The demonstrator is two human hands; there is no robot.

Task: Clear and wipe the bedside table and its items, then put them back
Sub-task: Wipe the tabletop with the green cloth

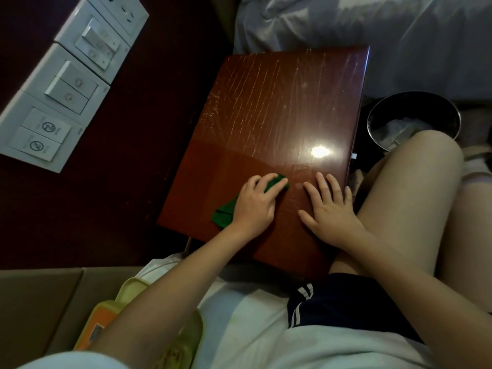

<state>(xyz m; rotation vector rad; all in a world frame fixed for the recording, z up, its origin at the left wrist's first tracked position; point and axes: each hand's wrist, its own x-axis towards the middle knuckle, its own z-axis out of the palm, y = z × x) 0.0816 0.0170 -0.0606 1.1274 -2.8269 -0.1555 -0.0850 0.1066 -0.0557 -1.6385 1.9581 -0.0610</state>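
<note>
From the head camera, the left hand (255, 206) has its grip curled over a bunched green cloth (223, 216), pressing it onto the near part of the worktop (266, 107). The right hand (331, 209) lies just beside it, its grip released and its fingers spread flat on the wood. The likeliest slip is smearing: the bare right palm rests on glossy surface and would probably leave prints on it. The cloth is wadded small, so the far corners near the bed (346, 20) could easily be missed. A sweep pushed hard towards the right edge might drop grit beside the bin (415, 93), which stands close against that side. The worktop is dark red-brown and shiny and has nothing standing on it. A bright glare spot sits near its right edge. Pale streaks run across its far half, while the near half looks darker and more even.
</note>
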